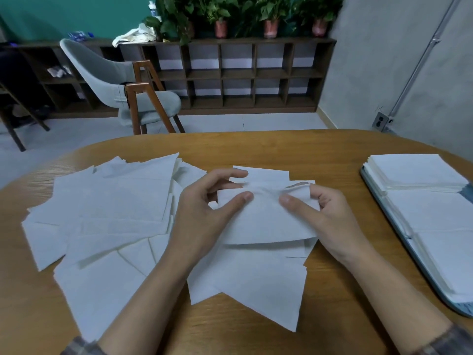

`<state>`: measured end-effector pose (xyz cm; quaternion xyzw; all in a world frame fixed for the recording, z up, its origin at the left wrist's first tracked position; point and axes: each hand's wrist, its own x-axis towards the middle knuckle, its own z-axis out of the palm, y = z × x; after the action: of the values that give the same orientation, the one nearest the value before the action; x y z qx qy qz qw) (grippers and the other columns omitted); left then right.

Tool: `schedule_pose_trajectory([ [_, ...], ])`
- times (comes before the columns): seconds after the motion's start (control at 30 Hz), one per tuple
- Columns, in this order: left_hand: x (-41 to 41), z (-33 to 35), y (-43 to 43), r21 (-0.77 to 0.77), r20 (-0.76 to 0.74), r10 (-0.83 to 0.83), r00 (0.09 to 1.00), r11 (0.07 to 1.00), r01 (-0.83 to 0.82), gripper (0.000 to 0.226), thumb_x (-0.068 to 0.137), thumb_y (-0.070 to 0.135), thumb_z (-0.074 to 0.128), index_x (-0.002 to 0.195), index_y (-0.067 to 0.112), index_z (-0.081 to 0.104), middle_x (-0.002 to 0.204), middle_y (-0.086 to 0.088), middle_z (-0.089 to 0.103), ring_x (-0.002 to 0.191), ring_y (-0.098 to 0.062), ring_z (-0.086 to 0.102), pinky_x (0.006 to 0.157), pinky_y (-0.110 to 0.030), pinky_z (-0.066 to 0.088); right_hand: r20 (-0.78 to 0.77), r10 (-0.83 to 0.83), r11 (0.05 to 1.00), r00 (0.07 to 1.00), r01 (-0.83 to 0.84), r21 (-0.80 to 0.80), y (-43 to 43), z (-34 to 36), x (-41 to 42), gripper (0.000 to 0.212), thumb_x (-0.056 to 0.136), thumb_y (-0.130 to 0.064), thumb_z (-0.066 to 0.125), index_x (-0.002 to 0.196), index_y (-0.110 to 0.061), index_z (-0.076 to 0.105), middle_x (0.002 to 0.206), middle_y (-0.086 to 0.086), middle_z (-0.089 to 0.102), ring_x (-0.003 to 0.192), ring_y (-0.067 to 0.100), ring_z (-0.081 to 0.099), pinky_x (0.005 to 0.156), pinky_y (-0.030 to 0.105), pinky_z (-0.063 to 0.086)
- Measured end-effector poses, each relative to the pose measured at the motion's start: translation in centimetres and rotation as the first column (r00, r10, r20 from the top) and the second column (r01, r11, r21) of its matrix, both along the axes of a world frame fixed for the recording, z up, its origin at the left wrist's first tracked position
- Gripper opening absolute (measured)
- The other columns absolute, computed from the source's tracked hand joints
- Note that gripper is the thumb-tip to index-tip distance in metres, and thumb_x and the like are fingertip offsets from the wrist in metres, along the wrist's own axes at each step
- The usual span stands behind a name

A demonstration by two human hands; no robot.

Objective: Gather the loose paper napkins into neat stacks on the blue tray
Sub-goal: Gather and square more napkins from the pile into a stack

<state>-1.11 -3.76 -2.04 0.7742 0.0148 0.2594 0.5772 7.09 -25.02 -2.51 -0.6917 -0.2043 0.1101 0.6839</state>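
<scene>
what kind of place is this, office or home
Most likely an office break or meeting room, not a home: a long dark wooden cubby shelf lines the wall, a row of potted green plants stands on top, and a grey upholstered chair with wooden legs stands before it.

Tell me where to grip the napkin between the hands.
Probably best: pinch the napkin at its far edge's two corners, left hand from the left, right hand from the right. The thin, limp sheet overlaps the pile, so only its edges offer purchase.
</scene>
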Motion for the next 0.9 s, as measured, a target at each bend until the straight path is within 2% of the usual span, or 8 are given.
schedule_pose_trajectory([
  [0.17, 0.02, -0.14, -0.32, -0.031, -0.046, 0.02, 0.999, 0.999, -0.022, 0.019, 0.088, 0.019, 0.085, 0.106, 0.025, 0.081, 0.095, 0.012, 0.079, 0.097, -0.005, 0.071, 0.076, -0.012, 0.046, -0.031, -0.004, 0.999, 1.0, 0.005, 0.037, 0.08, 0.19, -0.23, 0.02, 0.087, -0.024, 0.074, 0.097, -0.008, 0.079, 0.095, 0.006, 0.082, 0.084, 0.018, 0.078, 0.068, 0.023, 0.059],
  [0.3, 0.2, -0.46, -0.3, 0.043, -0.128, 0.066, 0.99, 0.997, -0.061, 0.004, 0.088, 0.032, 0.083, 0.092, 0.033, 0.082, 0.114, 0.022, 0.074, 0.114, 0.002, 0.065, 0.081, -0.013, 0.045, -0.049, 0.01, 0.999, 0.999, -0.008, 0.031, -0.05, 0.06, -0.15, 0.024, 0.088, -0.025, 0.074, 0.101, -0.005, 0.078, 0.098, 0.008, 0.081, 0.088, 0.02, 0.078, 0.07, 0.024, 0.059],
  [0.37, 0.14, -0.3, -0.13, -0.006, -0.172, 0.018, 0.985, 1.0, -0.019, 0.001, 0.089, 0.032, 0.081, 0.089, 0.033, 0.081, 0.122, 0.022, 0.071, 0.119, 0.003, 0.063, 0.087, -0.02, 0.047, -0.052, 0.024, 1.0, 0.998, -0.023, 0.019, -0.06, 0.09, -0.17, 0.027, 0.087, -0.027, 0.074, 0.101, -0.005, 0.078, 0.1, 0.009, 0.081, 0.09, 0.023, 0.078, 0.073, 0.028, 0.06],
  [0.43, 0.05, -0.12, -0.02, -0.061, -0.183, -0.059, 0.981, 0.997, 0.049, 0.001, 0.091, 0.028, 0.081, 0.09, 0.028, 0.08, 0.115, 0.019, 0.076, 0.095, 0.006, 0.067, 0.079, -0.019, 0.049, -0.059, 0.031, 0.999, 0.998, -0.03, 0.017, -0.07, 0.09, -0.18, 0.028, 0.087, -0.028, 0.074, 0.102, -0.005, 0.078, 0.101, 0.01, 0.081, 0.092, 0.025, 0.078, 0.076, 0.031, 0.06],
  [0.5, 0.01, -0.05, -0.06, -0.051, -0.163, -0.067, 0.984, 0.997, 0.059, 0.004, 0.091, 0.027, 0.081, 0.089, 0.024, 0.08, 0.104, 0.015, 0.079, 0.062, -0.002, 0.051, 0.059, -0.015, 0.038, -0.063, 0.026, 0.999, 0.998, -0.025, 0.025, -0.05, 0.09, -0.17, 0.029, 0.087, -0.027, 0.073, 0.104, -0.004, 0.078, 0.103, 0.011, 0.08, 0.094, 0.026, 0.077, 0.078, 0.033, 0.059],
  [0.7, 0.36, -0.65, -0.04, -0.121, -0.128, -0.004, 0.992, 0.993, -0.012, 0.008, 0.086, 0.028, 0.086, 0.085, 0.021, 0.082, 0.094, 0.009, 0.08, 0.068, -0.027, 0.038, 0.058, -0.023, 0.035, -0.072, 0.036, 0.998, 0.997, -0.032, 0.051, 0.06, 0.32, -0.35, 0.016, 0.096, -0.018, 0.069, 0.106, -0.009, 0.077, 0.101, 0.003, 0.082, 0.091, 0.017, 0.078, 0.07, 0.021, 0.058],
  [0.8, 0.47, -0.91, -0.14, -0.15, -0.122, 0.004, 0.993, 0.988, -0.022, 0.012, 0.083, 0.026, 0.089, 0.084, 0.017, 0.082, 0.092, 0.005, 0.081, 0.068, -0.032, 0.049, 0.063, -0.026, 0.041, -0.062, 0.026, 0.999, 0.998, -0.025, 0.024, 0.16, 0.38, -0.39, 0.015, 0.098, -0.017, 0.067, 0.109, -0.011, 0.075, 0.103, 0.001, 0.081, 0.093, 0.017, 0.078, 0.071, 0.021, 0.058],
  [0.9, 0.43, -0.92, -0.32, -0.158, -0.118, 0.039, 0.992, 0.986, -0.057, 0.014, 0.082, 0.022, 0.09, 0.083, 0.012, 0.08, 0.088, 0.004, 0.08, 0.059, -0.005, 0.052, 0.059, -0.014, 0.04, -0.028, 0.087, 0.996, 0.996, -0.086, 0.025, 0.03, 0.42, -0.29, 0.035, 0.096, -0.019, 0.07, 0.129, -0.028, 0.062, 0.11, 0.005, 0.078, 0.098, 0.022, 0.077, 0.073, 0.026, 0.06],
])
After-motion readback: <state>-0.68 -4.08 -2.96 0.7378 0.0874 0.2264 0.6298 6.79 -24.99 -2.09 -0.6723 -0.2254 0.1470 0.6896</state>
